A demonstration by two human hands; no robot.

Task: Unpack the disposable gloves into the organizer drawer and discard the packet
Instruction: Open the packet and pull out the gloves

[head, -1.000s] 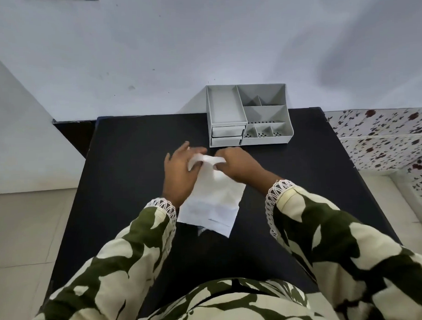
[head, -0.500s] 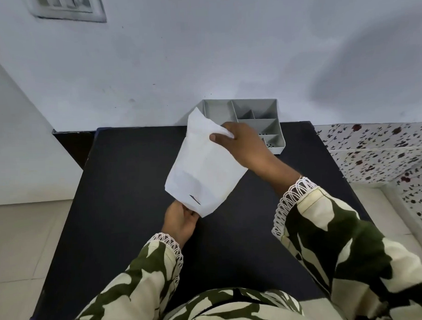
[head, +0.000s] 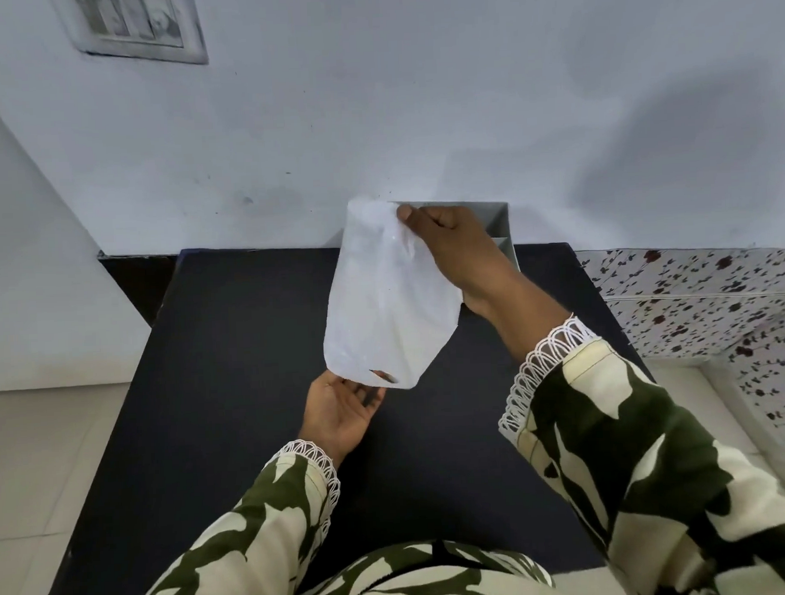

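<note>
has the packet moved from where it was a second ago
Yes. The packet has been lifted off the black table and now hangs from the right hand.

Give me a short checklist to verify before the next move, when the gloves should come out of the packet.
1. Right hand pinches the upper end of the packet: ok.
2. Packet is lifted clear of the black table: ok.
3. Left hand is open, palm up, under the lower end of the packet: ok.
4. Lower end is open enough for the gloves to pass: cannot tell; only a small dark gap shows there.
5. Gloves are visible coming out: not ok, none is seen.
6. Organizer drawer is ready: cannot tell, the packet and right hand hide most of it.
</note>
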